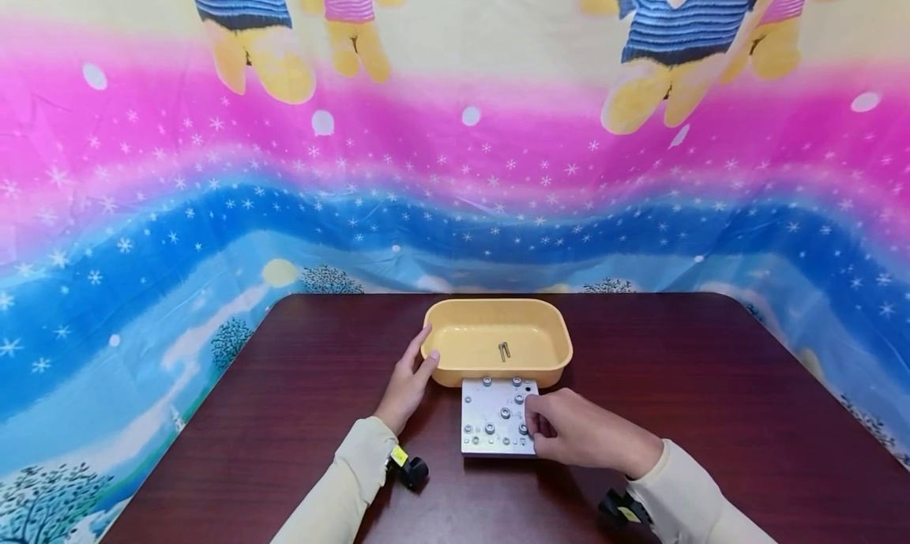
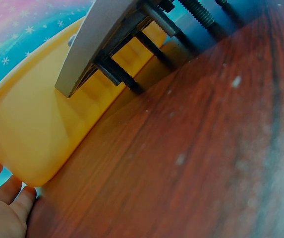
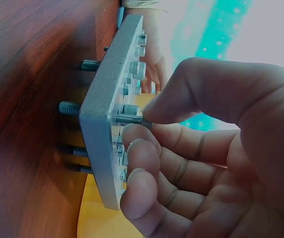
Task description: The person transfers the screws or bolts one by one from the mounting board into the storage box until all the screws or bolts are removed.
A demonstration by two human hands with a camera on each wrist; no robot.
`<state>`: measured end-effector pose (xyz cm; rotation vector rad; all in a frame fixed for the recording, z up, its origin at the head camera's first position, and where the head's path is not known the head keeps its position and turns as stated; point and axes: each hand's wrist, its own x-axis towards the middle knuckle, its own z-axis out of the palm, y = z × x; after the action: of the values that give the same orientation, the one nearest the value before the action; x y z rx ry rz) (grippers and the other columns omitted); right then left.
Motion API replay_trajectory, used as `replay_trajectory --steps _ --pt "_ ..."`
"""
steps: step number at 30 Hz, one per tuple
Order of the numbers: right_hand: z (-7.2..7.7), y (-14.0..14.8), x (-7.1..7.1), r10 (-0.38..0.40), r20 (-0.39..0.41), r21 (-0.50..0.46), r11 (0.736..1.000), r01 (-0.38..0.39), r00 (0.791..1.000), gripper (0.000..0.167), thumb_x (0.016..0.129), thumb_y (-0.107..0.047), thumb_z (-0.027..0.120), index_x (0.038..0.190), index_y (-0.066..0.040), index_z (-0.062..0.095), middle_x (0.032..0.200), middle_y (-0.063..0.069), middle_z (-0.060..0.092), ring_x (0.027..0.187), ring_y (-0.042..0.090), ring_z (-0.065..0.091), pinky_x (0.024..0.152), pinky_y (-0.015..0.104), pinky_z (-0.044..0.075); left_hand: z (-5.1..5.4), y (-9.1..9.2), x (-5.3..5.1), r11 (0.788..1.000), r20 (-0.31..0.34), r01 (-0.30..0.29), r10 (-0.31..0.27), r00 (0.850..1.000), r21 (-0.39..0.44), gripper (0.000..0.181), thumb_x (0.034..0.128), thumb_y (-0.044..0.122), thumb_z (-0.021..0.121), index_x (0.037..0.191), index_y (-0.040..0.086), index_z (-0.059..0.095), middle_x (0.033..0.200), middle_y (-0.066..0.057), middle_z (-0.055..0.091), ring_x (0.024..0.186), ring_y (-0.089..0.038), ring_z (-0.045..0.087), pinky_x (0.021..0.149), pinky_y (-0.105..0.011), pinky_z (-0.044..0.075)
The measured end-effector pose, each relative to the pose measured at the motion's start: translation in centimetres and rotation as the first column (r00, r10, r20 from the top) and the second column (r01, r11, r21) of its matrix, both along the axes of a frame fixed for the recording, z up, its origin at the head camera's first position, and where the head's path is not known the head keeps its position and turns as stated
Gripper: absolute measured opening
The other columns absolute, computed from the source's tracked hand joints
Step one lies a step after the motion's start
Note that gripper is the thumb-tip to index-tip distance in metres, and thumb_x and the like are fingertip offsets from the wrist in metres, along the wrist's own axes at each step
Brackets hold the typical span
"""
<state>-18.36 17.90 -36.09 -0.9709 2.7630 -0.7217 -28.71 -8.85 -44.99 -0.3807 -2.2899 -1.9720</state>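
A silver metal plate (image 1: 498,429) with several bolts in its top stands just in front of the yellow tray (image 1: 498,372). Threaded bolt ends stick out under the plate (image 2: 97,44) in the left wrist view. Over the plate's right side, my right hand (image 1: 586,433) pinches a small bolt (image 3: 129,119) between thumb and index finger, its shaft at the plate's top face. My left hand (image 1: 407,386) rests on the left end of the tray, fingers fairly straight along its wall.
Two small metal pieces (image 1: 504,351) lie inside the tray. The dark red wooden table (image 1: 320,370) extends to both sides, and a printed cloth (image 1: 455,165) hangs behind it. Black wrist cameras sit at both cuffs.
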Motion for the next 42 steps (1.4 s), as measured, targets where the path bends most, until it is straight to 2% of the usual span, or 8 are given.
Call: replay_trajectory --steps 7,14,29,33,36,42 --pt "0.1 -0.1 -0.1 0.013 -0.022 -0.02 1.0 -0.014 1.0 0.02 0.079 -0.006 0.064 0.074 -0.023 0.054 0.063 -0.012 0.051 0.056 0.0 0.047 0.05 0.02 0.042 0.1 -0.2 0.0 1.0 0.025 -0.006 0.006 1.0 -0.011 0.054 0.1002 0.032 0.053 0.151 0.026 0.035 0.155 0.006 0.03 0.144 -0.017 0.021 0.116 -0.043 0.019" --pt "0.2 -0.2 -0.3 0.022 -0.048 -0.041 0.999 -0.024 0.999 0.023 0.078 -0.006 0.063 0.074 -0.025 0.052 0.062 -0.014 0.05 0.056 -0.001 0.047 0.05 0.019 0.041 0.1 -0.5 -0.1 1.0 0.017 -0.009 0.009 1.0 -0.006 0.053 0.1011 0.025 0.051 0.151 0.024 0.035 0.156 0.003 0.029 0.144 -0.019 0.021 0.116 -0.046 0.018" --pt "1.3 -0.5 -0.1 0.009 -0.053 -0.098 0.995 -0.014 0.999 0.021 0.081 -0.007 0.063 0.076 -0.024 0.052 0.064 -0.011 0.052 0.057 0.002 0.049 0.049 0.02 0.043 0.1 -0.9 -0.1 1.0 0.018 -0.012 0.012 1.0 -0.006 0.053 0.1011 0.026 0.052 0.151 0.026 0.035 0.156 0.004 0.028 0.144 -0.019 0.02 0.116 -0.046 0.019" --pt "1.2 -0.5 0.0 0.004 -0.069 -0.112 0.994 -0.011 0.998 0.021 0.081 -0.005 0.062 0.077 -0.024 0.053 0.065 -0.012 0.052 0.057 0.001 0.048 0.05 0.02 0.043 0.2 -0.8 0.1 1.0 0.038 -0.005 0.006 0.999 -0.009 0.053 0.1014 0.026 0.051 0.151 0.028 0.034 0.157 0.003 0.027 0.145 -0.02 0.02 0.115 -0.046 0.021" --pt "1.2 -0.5 0.1 -0.002 -0.092 -0.122 0.992 -0.009 0.996 0.021 0.081 -0.004 0.06 0.077 -0.024 0.054 0.064 -0.012 0.051 0.056 0.0 0.047 0.048 0.019 0.042 0.7 -0.5 0.6 1.0 0.058 0.015 -0.015 0.998 0.006 0.053 0.1015 0.026 0.051 0.152 0.027 0.033 0.157 0.001 0.025 0.145 -0.022 0.02 0.115 -0.046 0.023" --pt "1.6 -0.5 -0.2 -0.035 -0.126 -0.132 0.991 0.019 0.991 0.021 0.08 -0.003 0.06 0.076 -0.024 0.056 0.065 -0.013 0.051 0.056 0.0 0.047 0.048 0.02 0.043 2.7 -0.2 1.9 0.999 0.068 0.041 -0.041 0.997 0.0 0.056 0.101 0.028 0.052 0.152 0.02 0.032 0.158 -0.006 0.024 0.144 -0.025 0.021 0.113 -0.044 0.026"
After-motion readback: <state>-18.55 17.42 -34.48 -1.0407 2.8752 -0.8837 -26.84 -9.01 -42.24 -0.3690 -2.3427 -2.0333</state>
